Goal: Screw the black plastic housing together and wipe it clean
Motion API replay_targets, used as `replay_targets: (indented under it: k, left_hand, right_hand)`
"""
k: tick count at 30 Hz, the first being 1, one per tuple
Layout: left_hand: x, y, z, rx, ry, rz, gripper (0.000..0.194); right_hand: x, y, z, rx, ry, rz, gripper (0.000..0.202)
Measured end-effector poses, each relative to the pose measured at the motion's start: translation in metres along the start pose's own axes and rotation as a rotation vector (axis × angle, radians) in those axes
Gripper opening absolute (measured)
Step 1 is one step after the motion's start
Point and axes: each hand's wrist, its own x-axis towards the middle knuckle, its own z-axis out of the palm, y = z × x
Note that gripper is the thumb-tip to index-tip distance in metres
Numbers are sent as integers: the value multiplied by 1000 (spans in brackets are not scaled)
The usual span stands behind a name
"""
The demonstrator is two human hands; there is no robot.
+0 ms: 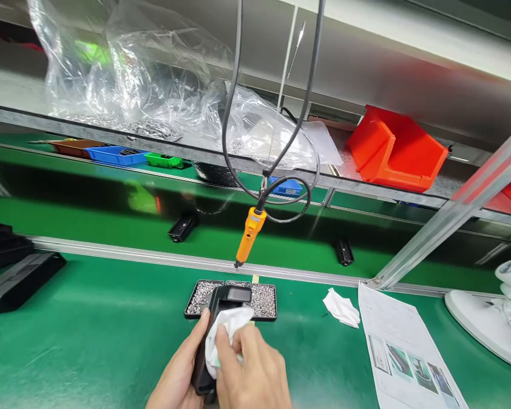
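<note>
left hand [176, 378] grips a black part [215, 335] along its left edge, fingers curled shut around it, holding it tilted up off the green mat [89, 341] near the bench's front edge. judged: the tilt turns the part's top face toward the other hand.

right hand [255, 375] presses a white cloth [225, 335] onto that face, fingertips [221, 341] bunched together on the cloth and pinning it down. the cloth sits between fingers and part, so the right hand does not touch the plastic directly (as far as can be seen). the part's upper end sticks out past both hands, bare.

just behind the part: a black tray [264, 301] of small screws, within easy reach. above it an orange driver [249, 233] hangs tip-down on its cable, clear of the hands. a second crumpled wipe [342, 308] lies to the right, beside a printed sheet [402, 352]. red bin [394, 149] and plastic bags [145, 74] on the shelf overhead.
</note>
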Motion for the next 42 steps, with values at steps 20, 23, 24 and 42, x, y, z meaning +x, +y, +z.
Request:
replay_targets:
  k: [20,23,24,42]
  left_hand:
    - [0,-3,-11,-25,-7,27,43]
    - [-3,-4,-11,6,-8,8,38]
    - [-3,-3,-11,18,4,-1,37]
    - [-3,2,-8,8,41,1,40]
  right_hand:
    - [-10,0,12,61,-168,-89,34]
    - [-17,-1,15,122,-272,-5,32]
    - [-17,-1,15,167,-283,40,26]
    - [-2,14,2,356,-154,44,23]
